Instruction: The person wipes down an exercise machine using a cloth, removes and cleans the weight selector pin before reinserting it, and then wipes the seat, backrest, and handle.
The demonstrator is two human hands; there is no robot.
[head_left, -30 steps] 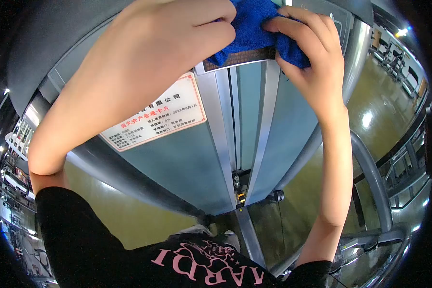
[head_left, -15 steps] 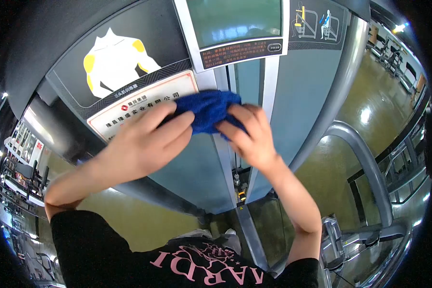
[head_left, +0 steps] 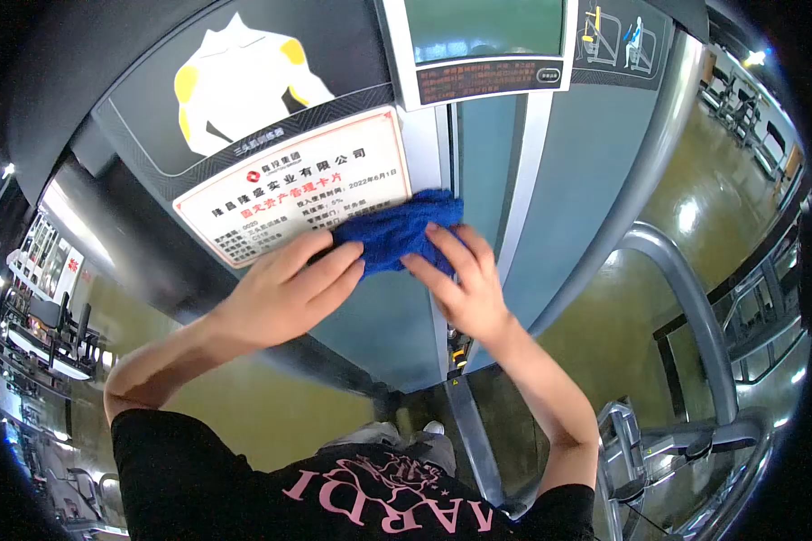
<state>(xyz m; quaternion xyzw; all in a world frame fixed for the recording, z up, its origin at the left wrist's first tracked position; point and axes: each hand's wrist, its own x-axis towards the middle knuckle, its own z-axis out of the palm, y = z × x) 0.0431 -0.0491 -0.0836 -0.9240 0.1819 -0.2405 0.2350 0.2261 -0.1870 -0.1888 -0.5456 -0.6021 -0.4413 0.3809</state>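
Note:
A bunched blue cloth hangs between my two hands in front of a gym machine. My left hand grips its left end, with the fingertips pressed into the fabric. On the right end, my right hand pinches the cloth between fingers and thumb. The cloth overlaps the lower right corner of a white label card with black and red printing. Whether the cloth touches the card cannot be made out. Above the card is a dark panel with a torso diagram.
A framed screen sits above the cloth, with a machine-use diagram to its right. Grey-blue panels and a curved metal tube flank the right. A metal foot bar runs along the floor near my feet.
Both hands and the cloth have moved down relative to the card, uncovering more of its print. The machine appears shifted slightly right and up in view. Both hands still hold the cloth.

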